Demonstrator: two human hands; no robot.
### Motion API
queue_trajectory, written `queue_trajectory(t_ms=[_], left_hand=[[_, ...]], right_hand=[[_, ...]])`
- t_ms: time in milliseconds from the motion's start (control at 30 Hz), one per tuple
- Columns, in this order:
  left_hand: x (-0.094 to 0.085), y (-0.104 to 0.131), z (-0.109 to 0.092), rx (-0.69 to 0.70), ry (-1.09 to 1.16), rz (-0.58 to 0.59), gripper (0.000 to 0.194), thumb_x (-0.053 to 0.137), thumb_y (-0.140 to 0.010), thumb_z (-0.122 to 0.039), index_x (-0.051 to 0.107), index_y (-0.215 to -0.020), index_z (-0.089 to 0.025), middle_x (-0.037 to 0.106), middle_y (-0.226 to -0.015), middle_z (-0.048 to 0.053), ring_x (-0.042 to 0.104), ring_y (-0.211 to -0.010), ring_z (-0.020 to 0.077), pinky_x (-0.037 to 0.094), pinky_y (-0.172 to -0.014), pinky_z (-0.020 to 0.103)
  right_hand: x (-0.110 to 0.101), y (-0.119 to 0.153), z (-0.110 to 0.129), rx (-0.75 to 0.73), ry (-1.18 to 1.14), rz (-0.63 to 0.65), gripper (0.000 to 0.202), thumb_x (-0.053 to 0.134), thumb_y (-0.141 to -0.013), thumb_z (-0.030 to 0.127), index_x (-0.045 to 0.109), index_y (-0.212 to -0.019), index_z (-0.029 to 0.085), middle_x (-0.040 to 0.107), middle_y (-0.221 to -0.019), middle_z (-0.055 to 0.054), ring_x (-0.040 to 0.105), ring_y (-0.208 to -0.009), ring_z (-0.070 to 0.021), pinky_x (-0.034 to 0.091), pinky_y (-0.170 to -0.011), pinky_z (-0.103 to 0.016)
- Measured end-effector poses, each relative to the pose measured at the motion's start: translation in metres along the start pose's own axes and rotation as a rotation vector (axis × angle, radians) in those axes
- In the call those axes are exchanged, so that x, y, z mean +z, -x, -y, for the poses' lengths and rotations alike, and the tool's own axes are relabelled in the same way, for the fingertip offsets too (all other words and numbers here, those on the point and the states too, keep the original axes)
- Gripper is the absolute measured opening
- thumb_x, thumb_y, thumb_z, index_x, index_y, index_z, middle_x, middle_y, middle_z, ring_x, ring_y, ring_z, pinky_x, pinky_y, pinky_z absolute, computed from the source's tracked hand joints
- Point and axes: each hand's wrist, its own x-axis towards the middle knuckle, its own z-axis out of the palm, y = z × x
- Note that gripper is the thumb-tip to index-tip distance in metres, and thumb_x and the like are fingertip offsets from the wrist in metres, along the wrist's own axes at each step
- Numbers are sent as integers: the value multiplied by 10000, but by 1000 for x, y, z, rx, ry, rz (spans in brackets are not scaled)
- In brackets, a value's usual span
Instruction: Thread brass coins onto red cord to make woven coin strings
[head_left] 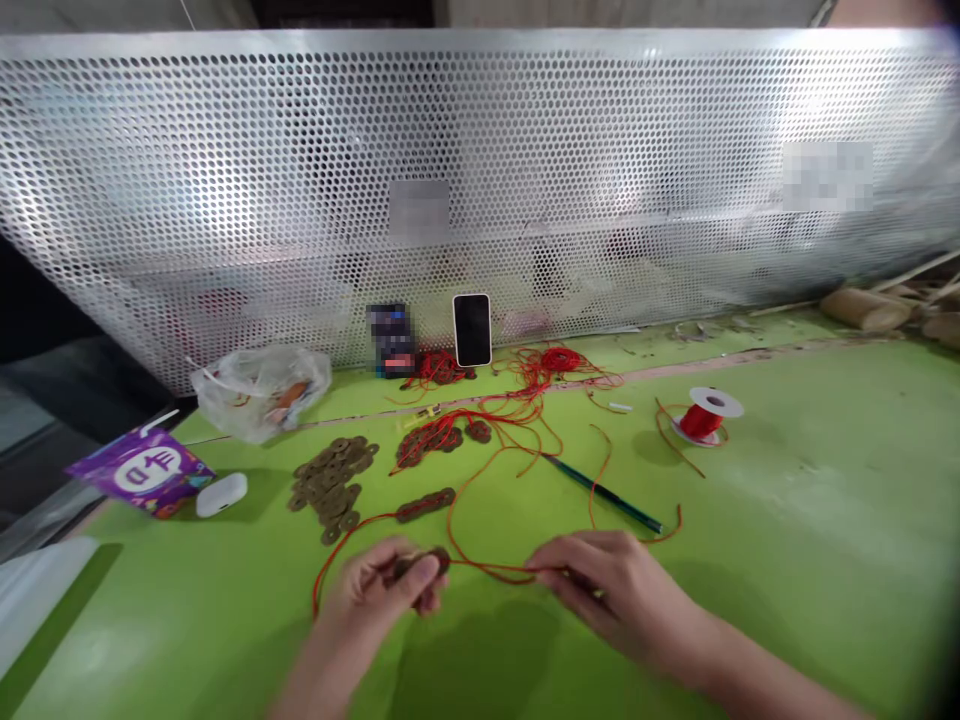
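Note:
My left hand (379,590) pinches a few dark brown coins (441,561) between thumb and fingers. Red cord (487,568) runs from these coins across to my right hand (607,590), whose fingertips are closed on it. Just beyond the left hand lies a row of coins (425,505) bound with red cord, its tail curving down on the left. A heap of loose coins (330,480), some showing centre holes, is farther left. More corded coins (431,440) sit behind, their red cords trailing to the right.
A dark green pen-like tool (607,495) and a spool of red cord (705,415) lie to the right. On the left are a purple packet (142,470), a white case (222,494) and a plastic bag (262,390). A phone (472,330) leans against the perforated metal panel (600,130).

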Motion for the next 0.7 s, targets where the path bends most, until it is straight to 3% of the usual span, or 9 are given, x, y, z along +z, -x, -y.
queue_trajectory(t_ms=[167, 267, 467, 700], left_hand=[[-23, -8, -6, -29, 54, -143, 287, 809, -652, -451, 689, -664, -190, 659, -630, -18, 585, -599, 109, 466, -561, 167], [-29, -9, -8, -32, 113, -218, 288, 842, -612, -416, 682, -664, -182, 653, -629, -22, 582, -591, 103, 481, -566, 164], [-29, -11, -12, 2, 146, -234, 310, 853, -586, -416, 675, -648, -169, 638, -604, -20, 558, -543, 93, 489, -537, 168], [-28, -11, -12, 24, 125, -249, 346, 857, -560, -438, 655, -646, -171, 653, -642, -16, 556, -534, 91, 487, -529, 171]], right_hand=[[-18, -6, -8, 216, -27, -32, 180, 482, -920, 276, 637, -871, 199, 661, -720, -6, 580, -577, -108, 424, -535, -196], [-31, -9, -16, 255, 57, -32, 192, 487, -919, 299, 644, -880, 194, 633, -703, -13, 546, -563, -113, 414, -520, -209], [-52, -10, -39, 230, 225, -78, 233, 455, -930, 308, 648, -886, 185, 655, -821, -59, 585, -648, -138, 450, -590, -243], [-80, 1, -64, 339, 349, -312, 296, 515, -875, 426, 646, -765, 186, 610, -643, -18, 516, -529, -127, 403, -511, -238]])
